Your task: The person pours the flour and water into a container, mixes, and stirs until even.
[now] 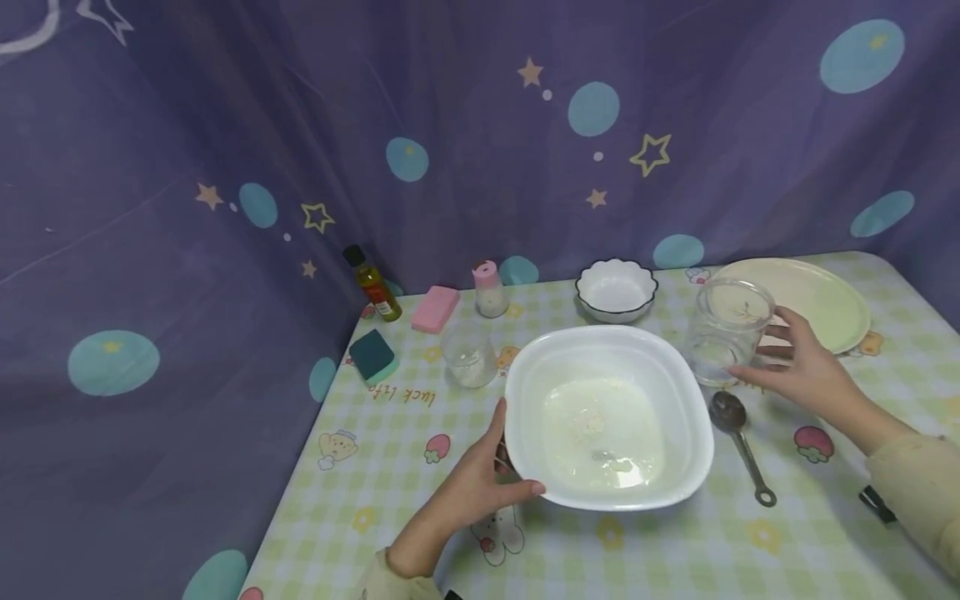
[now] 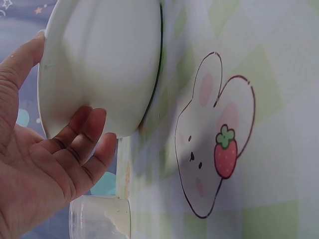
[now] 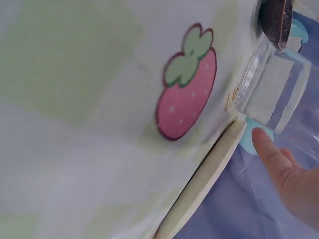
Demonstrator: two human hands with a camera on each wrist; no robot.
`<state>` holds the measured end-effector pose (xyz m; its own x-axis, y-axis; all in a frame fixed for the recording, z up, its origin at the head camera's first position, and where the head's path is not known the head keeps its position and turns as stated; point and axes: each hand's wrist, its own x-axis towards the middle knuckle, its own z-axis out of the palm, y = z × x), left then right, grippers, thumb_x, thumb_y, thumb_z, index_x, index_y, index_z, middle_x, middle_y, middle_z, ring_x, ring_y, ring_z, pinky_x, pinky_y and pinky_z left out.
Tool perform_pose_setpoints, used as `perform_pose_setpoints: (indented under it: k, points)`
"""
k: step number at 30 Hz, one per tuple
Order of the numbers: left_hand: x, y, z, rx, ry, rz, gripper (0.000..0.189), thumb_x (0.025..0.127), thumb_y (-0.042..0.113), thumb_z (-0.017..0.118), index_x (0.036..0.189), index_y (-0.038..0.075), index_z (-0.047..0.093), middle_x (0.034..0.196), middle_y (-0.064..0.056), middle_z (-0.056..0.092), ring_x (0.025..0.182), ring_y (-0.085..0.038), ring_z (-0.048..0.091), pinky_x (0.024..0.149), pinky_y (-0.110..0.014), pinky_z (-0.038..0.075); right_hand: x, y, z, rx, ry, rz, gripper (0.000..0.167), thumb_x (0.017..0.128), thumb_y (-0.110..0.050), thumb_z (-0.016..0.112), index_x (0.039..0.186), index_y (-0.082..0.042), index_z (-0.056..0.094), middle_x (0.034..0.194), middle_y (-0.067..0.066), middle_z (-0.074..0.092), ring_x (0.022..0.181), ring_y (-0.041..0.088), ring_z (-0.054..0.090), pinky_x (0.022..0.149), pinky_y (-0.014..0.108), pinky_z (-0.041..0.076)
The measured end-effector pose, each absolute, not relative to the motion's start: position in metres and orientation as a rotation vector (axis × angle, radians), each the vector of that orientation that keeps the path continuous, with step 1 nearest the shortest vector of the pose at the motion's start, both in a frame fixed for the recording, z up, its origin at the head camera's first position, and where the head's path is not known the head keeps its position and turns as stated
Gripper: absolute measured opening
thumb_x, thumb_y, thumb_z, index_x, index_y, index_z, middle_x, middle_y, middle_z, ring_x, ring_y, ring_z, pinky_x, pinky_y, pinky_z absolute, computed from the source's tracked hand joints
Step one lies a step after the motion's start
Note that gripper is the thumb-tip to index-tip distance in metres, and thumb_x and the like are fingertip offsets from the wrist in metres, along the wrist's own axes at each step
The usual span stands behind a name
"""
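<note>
Standing close by, I watch a person's left hand (image 1: 480, 483) grasp the corner of a white basin (image 1: 528, 400), its thumb laid on the rim and its other fingers bent against the outer wall below. The basin sits on the checked tablecloth (image 1: 300, 517) between the two hands, with shallow, shiny pale liquid and a small whitish clump in its bottom.

Across from those fingers, the right hand (image 1: 813, 371) reaches to a clear jar (image 1: 723, 333), which stands upright just beyond the basin's far right side. Its thumb runs straight along the near side of the jar and its other fingers are spread and lightly bent at the right side; from here I cannot tell whether they press on the wall or only stand close.

Just nearer than the right thumb, a dark metal spoon (image 1: 729, 412) lies beside the basin, its holed handle slanting toward the person. Past the right fingertips is a cream oval plate (image 1: 825, 308). Farther off, between the reaches of both hands, sits a scalloped white bowl (image 1: 617, 315) with a dark edge.

Beyond the left fingers stands a clear tumbler (image 1: 469, 358), and behind it a shaker (image 1: 491, 292) with a pink top. Farther out to the left of those fingers are a pink sponge (image 1: 435, 309), a dark green sponge (image 1: 372, 357) and a black-capped oil bottle (image 1: 378, 292).
</note>
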<state>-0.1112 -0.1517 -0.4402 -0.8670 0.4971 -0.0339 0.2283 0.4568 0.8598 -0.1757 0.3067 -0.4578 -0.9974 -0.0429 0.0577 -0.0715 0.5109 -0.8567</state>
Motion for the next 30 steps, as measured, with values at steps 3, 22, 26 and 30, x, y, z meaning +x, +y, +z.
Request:
perform_pose_setpoints:
  k: [3, 22, 26, 30]
  points:
    - [-0.112, -0.152, -0.442, 0.618, 2.424, 1.372, 0.116, 0.082, 0.030, 0.081, 0.157, 0.023, -0.006, 0.102, 0.001, 0.061, 0.089, -0.015, 0.056, 0.081, -0.037, 0.051, -0.169, 0.310, -0.458, 0.101, -2.714, 1.529, 0.112, 0.087, -0.023, 0.076, 0.154, -0.002, -0.011, 0.145, 0.041, 0.024, 0.120, 0.060, 0.038, 0.073, 0.012, 0.050]
    - [-0.112, -0.151, -0.439, 0.594, 2.395, 1.390, 0.115, 0.082, 0.033, 0.081, 0.157, 0.027, -0.007, 0.102, 0.000, 0.060, 0.089, -0.016, 0.056, 0.083, -0.042, 0.051, -0.113, 0.302, -0.469, 0.149, -2.922, 1.325, 0.092, 0.087, -0.033, 0.075, 0.146, 0.009, 0.019, 0.129, 0.034, 0.050, 0.102, 0.036, 0.061, 0.073, 0.036, 0.056]
    - [-0.112, -0.151, -0.439, 0.596, 2.399, 1.387, 0.116, 0.082, 0.033, 0.081, 0.157, 0.024, -0.007, 0.101, 0.001, 0.060, 0.089, -0.016, 0.056, 0.083, -0.043, 0.051, -0.104, 0.298, -0.474, 0.145, -2.975, 1.258, 0.081, 0.085, -0.034, 0.077, 0.137, 0.009, 0.032, 0.119, 0.028, 0.060, 0.085, 0.012, 0.063, 0.064, 0.024, 0.052]
    - [-0.112, -0.152, -0.439, 0.589, 2.399, 1.385, 0.116, 0.082, 0.033, 0.081, 0.157, 0.023, -0.007, 0.101, 0.001, 0.060, 0.089, -0.017, 0.056, 0.084, -0.043, 0.050, -0.097, 0.294, -0.477, 0.136, -3.045, 1.179, 0.072, 0.084, -0.036, 0.078, 0.129, 0.008, 0.043, 0.099, 0.013, 0.067, 0.078, 0.008, 0.062, 0.062, 0.026, 0.048]
